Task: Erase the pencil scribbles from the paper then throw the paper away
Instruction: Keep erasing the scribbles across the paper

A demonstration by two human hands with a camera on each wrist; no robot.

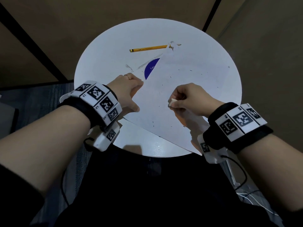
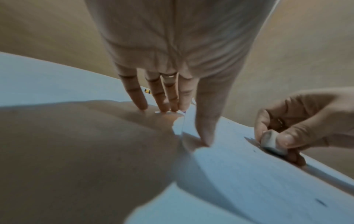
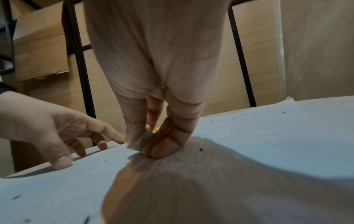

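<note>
- The paper (image 1: 177,95) is spread across the middle and right of the round white table (image 1: 105,51), with its near corner overhanging the table's near edge.
- The sheet is thin, light and limp; it can be expected to slide, buckle or tear under rubbing unless pinned.
- The paper's left edge is pressed flat by the left hand (image 1: 126,89), with fingers (image 2: 138,97) straight and spread on the table and the thumb on the sheet; nothing is clasped.
- A small white eraser (image 1: 173,102) is pinched between the thumb and fingertips of the right hand (image 1: 190,99) and held down against the sheet.
- Dark crumbs are scattered over the paper; faint grey marks are seen by the eraser in the right wrist view, so erasing is judged unfinished.
- For disposal, the sheet is best taken at the overhanging near corner or an edge and gathered, being soft enough to crumple.
- The yellow pencil (image 1: 147,48) lies near the table's far edge, just beyond the sheet's far corner.
</note>
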